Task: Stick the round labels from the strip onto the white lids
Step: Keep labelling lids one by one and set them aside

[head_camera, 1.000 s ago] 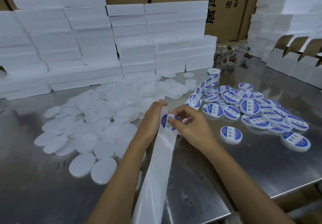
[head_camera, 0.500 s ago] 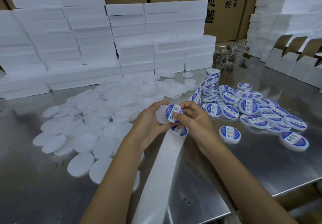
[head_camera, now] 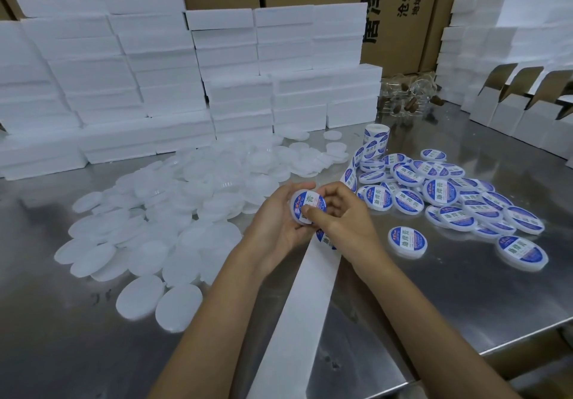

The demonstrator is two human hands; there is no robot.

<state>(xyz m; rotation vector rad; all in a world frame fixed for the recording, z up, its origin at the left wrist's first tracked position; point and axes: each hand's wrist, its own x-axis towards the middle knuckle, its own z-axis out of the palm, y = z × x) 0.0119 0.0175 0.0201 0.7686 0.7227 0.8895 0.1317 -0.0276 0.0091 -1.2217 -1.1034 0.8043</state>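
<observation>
Left hand (head_camera: 280, 218) grip cups lid (head_camera: 305, 207); right hand (head_camera: 344, 215) thumb presses label (head_camera: 310, 204) (above strip (head_camera: 310, 290)).

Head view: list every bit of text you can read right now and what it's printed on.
"助焊膏": on the round label of a finished lid, and on the other labelled lids.
"助焊膏", partly covered: on the lid held in the left hand under the right hand.
"唐泽", "沧州唐", "地址:", cut off: on the cardboard carton.
Small print on labels: unreadable.
</observation>
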